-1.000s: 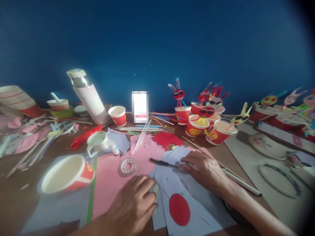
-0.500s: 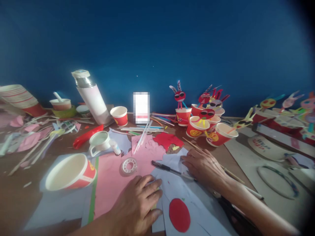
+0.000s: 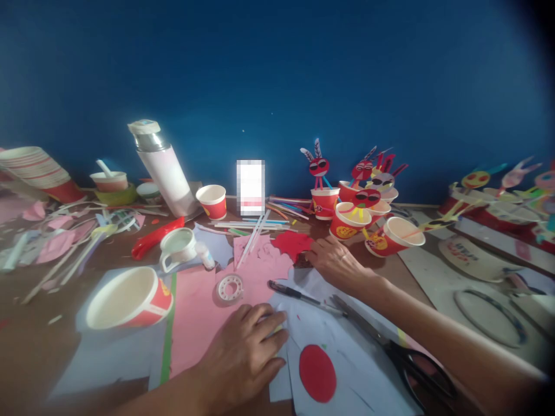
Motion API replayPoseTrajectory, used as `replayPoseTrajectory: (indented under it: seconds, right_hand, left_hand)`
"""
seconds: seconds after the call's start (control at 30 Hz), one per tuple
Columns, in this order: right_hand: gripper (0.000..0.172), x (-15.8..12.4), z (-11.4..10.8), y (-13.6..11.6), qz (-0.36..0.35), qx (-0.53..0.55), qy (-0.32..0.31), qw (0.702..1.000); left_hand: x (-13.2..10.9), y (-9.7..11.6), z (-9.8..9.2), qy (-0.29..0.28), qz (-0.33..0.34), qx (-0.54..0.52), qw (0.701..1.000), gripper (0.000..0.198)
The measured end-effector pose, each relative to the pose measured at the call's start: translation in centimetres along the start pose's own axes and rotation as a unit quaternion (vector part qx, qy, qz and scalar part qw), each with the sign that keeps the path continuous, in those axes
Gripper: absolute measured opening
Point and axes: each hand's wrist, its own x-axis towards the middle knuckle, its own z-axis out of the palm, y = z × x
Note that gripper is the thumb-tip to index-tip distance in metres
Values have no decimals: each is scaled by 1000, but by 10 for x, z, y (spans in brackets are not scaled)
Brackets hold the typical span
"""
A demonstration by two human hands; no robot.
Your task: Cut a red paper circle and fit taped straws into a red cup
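Note:
My left hand (image 3: 254, 346) lies palm down, fingers spread, across the pink paper (image 3: 195, 323) and the edge of the pale blue paper (image 3: 347, 358). A red paper oval (image 3: 318, 373) rests on the blue sheets, right of that hand. Fingers bunched and pointing down, my right hand (image 3: 333, 258) is at the right edge of the red paper scraps (image 3: 292, 245); what its fingertips pinch, if anything, is hidden. Between the hands lies a black pen (image 3: 297, 293). Black-handled scissors (image 3: 394, 346) lie below my right forearm. A tape roll (image 3: 229, 288) sits on the pink paper.
A large paper cup (image 3: 130, 300), a white mug (image 3: 177, 248) and a tilted thermos (image 3: 167, 179) stand at left. Straws (image 3: 249, 222) lie mid-table. Red cups with paper figures (image 3: 325, 203) stand at back right. A ring (image 3: 489, 318) lies far right.
My right hand has moved left and away from me, off the blue paper to the red scraps. The scissors under that arm show more now. My left hand stays in place.

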Motion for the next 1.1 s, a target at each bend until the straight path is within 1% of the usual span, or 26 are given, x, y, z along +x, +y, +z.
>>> replayPoseTrajectory:
  seconds: [0.1, 0.23, 0.27, 0.3, 0.33, 0.37, 0.43, 0.47, 0.5, 0.53, 0.57, 0.6, 0.63, 0.7, 0.8, 0.87, 0.9, 0.97, 1.03, 1.1]
  right_hand:
    - [22, 4, -1, 5, 11, 39, 3, 999]
    - [15, -1, -10, 6, 66, 115, 24, 991]
    - [17, -4, -14, 3, 85, 144, 32, 985]
    - [19, -9, -19, -2, 110, 198, 38, 973]
    - [21, -13, -23, -8, 134, 270, 41, 953]
    - [20, -18, -27, -16, 169, 386, 44, 906]
    - [20, -24, -35, -34, 215, 597, 32, 772]
    - [22, -26, -37, -43, 229, 661, 25, 714]
    - [23, -27, -39, -52, 235, 700, 18, 674]
    - [24, -28, -40, -61, 242, 724, 14, 646]
    - [24, -28, -41, -69, 247, 738, 11, 628]
    - [23, -28, -42, -77, 251, 747, 10, 616]
    - [22, -28, -44, -84, 253, 751, 10, 609]
    - [22, -27, -48, -97, 255, 751, 10, 609]
    - [24, -25, -56, -112, 257, 736, 17, 626]
    - [24, -24, -61, -120, 250, 724, 36, 642]
    - [23, -23, -63, -124, 241, 718, 48, 652]
    - [20, -23, -66, -133, 215, 700, 63, 678]
    - [16, -24, -69, -141, 174, 673, 56, 717]
    - [14, -26, -72, -143, 141, 636, 50, 757]
  left_hand:
    - [0, 0, 1, 2, -3, 1, 1000, 25]
    - [-2, -2, 2, 2, -5, -26, 1000, 26]
    - [-3, -3, 3, 7, -12, -39, 999, 25]
    - [-4, -4, 3, 16, -23, -55, 998, 25]
    - [-4, -4, 2, 30, -37, -74, 996, 24]
    - [-5, -4, 1, 47, -55, -98, 993, 24]
    - [-4, -2, -4, 78, -96, -168, 978, 23]
    - [-2, 1, -8, 90, -117, -213, 966, 23]
    - [0, 3, -14, 99, -141, -261, 950, 23]
    - [3, 6, -19, 105, -163, -309, 931, 22]
    - [6, 8, -25, 114, -182, -352, 911, 21]
    - [8, 11, -31, 119, -205, -388, 891, 20]
    - [10, 13, -35, 122, -220, -418, 873, 19]
    - [13, 16, -41, 118, -229, -473, 843, 21]
    - [11, 18, -43, 112, -235, -542, 799, 22]
    - [9, 19, -43, 118, -258, -559, 779, 22]
    - [7, 20, -44, 122, -267, -557, 777, 23]
    - [3, 24, -50, 129, -273, -537, 788, 25]
    - [-7, 29, -59, 129, -283, -509, 803, 24]
    - [-26, 35, -69, 109, -316, -489, 806, 23]
